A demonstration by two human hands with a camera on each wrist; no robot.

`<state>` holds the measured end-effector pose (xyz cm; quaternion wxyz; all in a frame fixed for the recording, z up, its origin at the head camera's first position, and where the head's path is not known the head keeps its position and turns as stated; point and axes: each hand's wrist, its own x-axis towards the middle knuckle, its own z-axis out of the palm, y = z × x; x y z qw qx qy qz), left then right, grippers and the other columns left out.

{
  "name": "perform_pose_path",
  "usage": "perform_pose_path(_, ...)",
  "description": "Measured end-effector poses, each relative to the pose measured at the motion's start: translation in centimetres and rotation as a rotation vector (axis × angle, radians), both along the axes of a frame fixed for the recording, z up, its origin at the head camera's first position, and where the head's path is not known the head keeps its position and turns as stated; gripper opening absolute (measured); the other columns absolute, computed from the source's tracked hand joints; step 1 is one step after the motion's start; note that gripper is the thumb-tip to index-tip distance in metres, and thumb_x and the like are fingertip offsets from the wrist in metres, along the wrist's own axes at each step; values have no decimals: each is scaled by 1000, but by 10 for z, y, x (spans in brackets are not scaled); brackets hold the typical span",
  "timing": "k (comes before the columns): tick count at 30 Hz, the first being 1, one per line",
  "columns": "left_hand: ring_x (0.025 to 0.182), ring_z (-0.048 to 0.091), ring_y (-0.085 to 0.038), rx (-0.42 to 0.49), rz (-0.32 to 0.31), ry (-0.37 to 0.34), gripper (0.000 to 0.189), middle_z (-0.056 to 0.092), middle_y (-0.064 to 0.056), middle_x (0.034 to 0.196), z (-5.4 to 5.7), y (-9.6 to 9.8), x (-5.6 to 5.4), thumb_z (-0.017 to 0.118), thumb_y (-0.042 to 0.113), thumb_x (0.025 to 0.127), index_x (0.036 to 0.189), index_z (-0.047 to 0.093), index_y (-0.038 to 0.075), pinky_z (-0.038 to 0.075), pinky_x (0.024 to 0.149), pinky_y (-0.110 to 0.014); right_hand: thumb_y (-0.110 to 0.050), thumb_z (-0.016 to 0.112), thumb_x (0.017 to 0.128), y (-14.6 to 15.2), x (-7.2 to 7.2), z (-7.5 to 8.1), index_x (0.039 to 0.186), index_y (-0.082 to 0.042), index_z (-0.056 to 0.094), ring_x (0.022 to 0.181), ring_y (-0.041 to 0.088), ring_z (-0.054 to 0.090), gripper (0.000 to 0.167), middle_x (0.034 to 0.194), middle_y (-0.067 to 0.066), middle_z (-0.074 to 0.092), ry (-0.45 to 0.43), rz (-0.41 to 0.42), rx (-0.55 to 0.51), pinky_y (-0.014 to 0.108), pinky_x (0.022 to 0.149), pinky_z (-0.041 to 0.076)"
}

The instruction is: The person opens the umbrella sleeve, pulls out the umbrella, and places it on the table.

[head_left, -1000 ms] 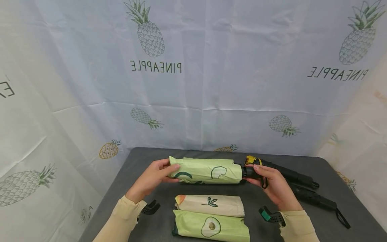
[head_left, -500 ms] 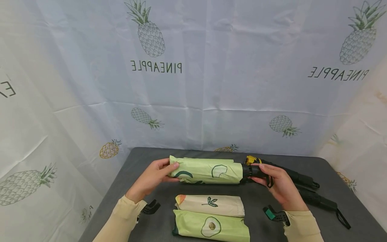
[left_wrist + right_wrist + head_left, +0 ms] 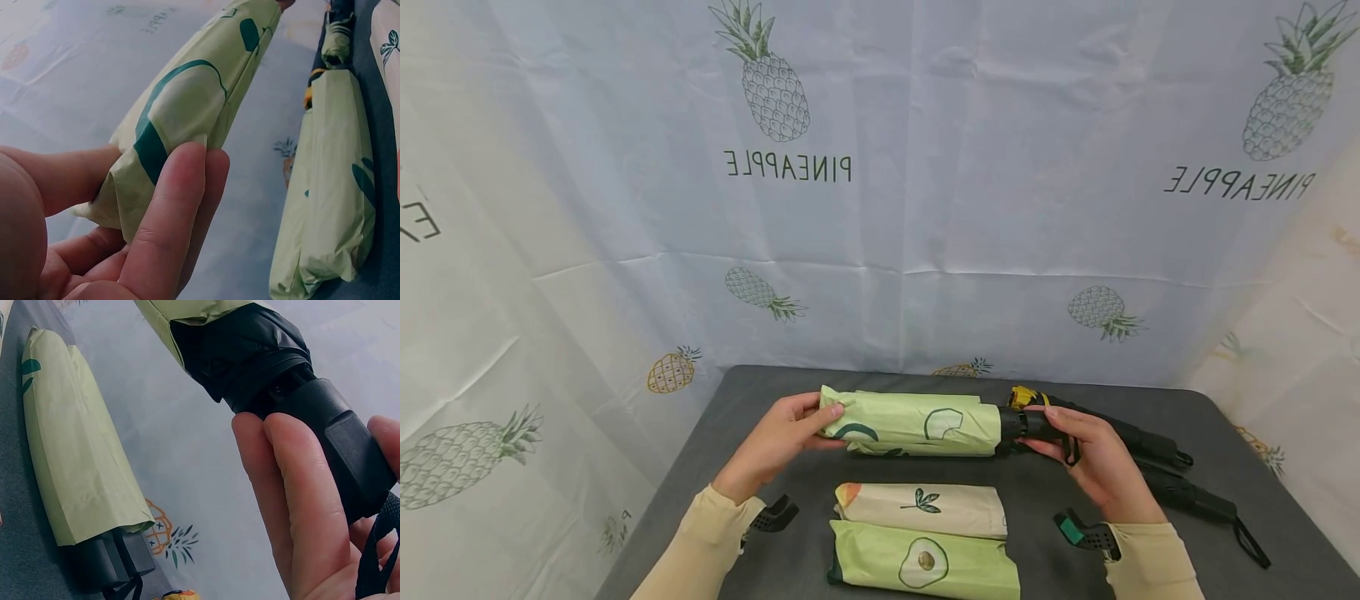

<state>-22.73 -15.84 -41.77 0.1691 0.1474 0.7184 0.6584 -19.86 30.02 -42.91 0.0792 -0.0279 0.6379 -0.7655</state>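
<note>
Both my hands hold a folded umbrella in a light green avocado-print sleeve (image 3: 895, 423), raised above the table. My left hand (image 3: 782, 440) pinches the closed end of the sleeve, its cloth creased between thumb and fingers in the left wrist view. My right hand (image 3: 1093, 457) grips the umbrella's black handle (image 3: 356, 447), a wrist strap looped beside the fingers. In the right wrist view, dark folded canopy (image 3: 250, 353) shows between handle and sleeve opening. Another green sleeve (image 3: 78, 444) with a black handle (image 3: 109, 562) protruding lies on the table, mostly hidden in the head view.
In front lie a cream leaf-print sleeve (image 3: 921, 510) and a green avocado sleeve (image 3: 955, 562), side by side. To the right rest a black umbrella (image 3: 1138, 435) with a yellow end and another black one (image 3: 1195, 500) with a strap. Behind the grey table (image 3: 760, 383) hangs a pineapple-print curtain (image 3: 880, 225).
My right hand has shifted slightly right with the handle, then stayed nearly still. More black shows between the sleeve and my fingers. The left hand keeps its place.
</note>
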Motion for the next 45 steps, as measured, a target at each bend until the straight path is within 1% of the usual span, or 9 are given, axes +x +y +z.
perform_pose_path(5,118,76,-26,-5,23,-7,53,70,-20,134,1,-1,0,68,35,109,147,60,-1,66,104,-47,-23,53,117,3,1,2,120,-33,78,115,4,74,27,127,-19,67,-6,-7,-19,27,100,66)
perform_pose_path(8,118,76,-26,-3,29,-9,53,70,-21,134,1,-2,0,68,34,109,147,60,-1,67,103,-44,-22,51,117,6,2,3,120,-33,79,113,9,77,30,126,-16,70,0,14,-43,26,99,66)
perform_pose_path(12,117,76,-26,-1,34,-8,53,69,-21,133,2,-4,-1,67,35,110,148,59,-2,66,103,-45,-21,49,118,11,3,4,121,-34,79,113,9,77,33,126,-15,71,11,43,-79,26,99,66)
perform_pose_path(17,116,77,-25,1,38,0,53,70,-20,132,2,-6,-2,66,35,110,147,59,-3,64,107,-50,-21,48,118,15,3,4,122,-33,78,114,8,77,33,126,-16,71,24,44,-95,27,99,66)
perform_pose_path(23,116,77,-25,5,34,4,53,70,-20,131,2,-7,-2,66,35,110,146,59,-4,65,105,-47,-20,46,119,18,3,3,122,-31,79,115,7,76,35,126,-15,72,34,41,-95,27,98,67)
perform_pose_path(28,115,77,-25,8,47,-5,54,69,-21,132,2,-8,-2,67,36,110,146,59,-4,66,104,-46,-19,45,119,21,3,4,122,-31,80,117,4,74,37,127,-14,72,48,45,-94,27,100,66)
perform_pose_path(32,116,77,-25,11,57,-9,56,69,-21,133,1,-8,-3,67,36,110,148,58,-3,66,103,-45,-20,45,119,24,3,5,121,-30,80,115,6,75,37,126,-13,72,48,46,-96,27,100,66)
perform_pose_path(39,115,77,-25,12,63,-1,56,69,-20,132,1,-9,-3,67,37,109,147,59,-4,67,102,-44,-19,44,119,31,2,4,123,-28,80,116,8,75,37,127,-12,72,52,71,-133,26,100,65)
perform_pose_path(45,115,77,-23,12,70,9,55,69,-20,132,2,-9,-4,67,37,110,145,60,-4,67,101,-43,-15,41,120,36,3,3,125,-23,80,116,10,76,40,128,-10,72,82,88,-163,27,99,66)
